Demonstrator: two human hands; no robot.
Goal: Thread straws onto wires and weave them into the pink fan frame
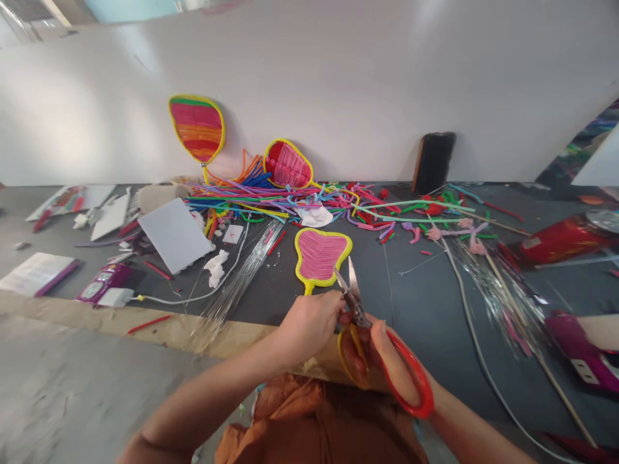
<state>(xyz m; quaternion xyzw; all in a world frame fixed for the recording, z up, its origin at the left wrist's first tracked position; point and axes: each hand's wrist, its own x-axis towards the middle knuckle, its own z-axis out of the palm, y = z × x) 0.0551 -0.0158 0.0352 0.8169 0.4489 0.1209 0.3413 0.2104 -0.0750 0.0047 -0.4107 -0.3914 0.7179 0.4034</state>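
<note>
A small fan-shaped piece [323, 256], pink pipe cleaners inside a yellow rim, lies on the dark table, its yellow stem running toward me and out of sight beneath my left hand [309, 325]. That hand is closed, with its fingertips bent in beside the scissors; what they pinch is hidden. My right hand [387, 354] grips a pair of scissors [355, 303] by its handles, one loop bright red. Their blades are apart and point away from me, close to the piece's lower right edge. Part of the stem may lie behind the fingers.
Two similar fans, one striped [197, 129] and one red-pink [289, 164], lean against the white wall panel. Along it lie heaped pipe cleaners [246, 196]. A phone [434, 162] stands upright. A red can [570, 237], silvery strands [246, 270], a purple device [105, 281] and white cables lie around.
</note>
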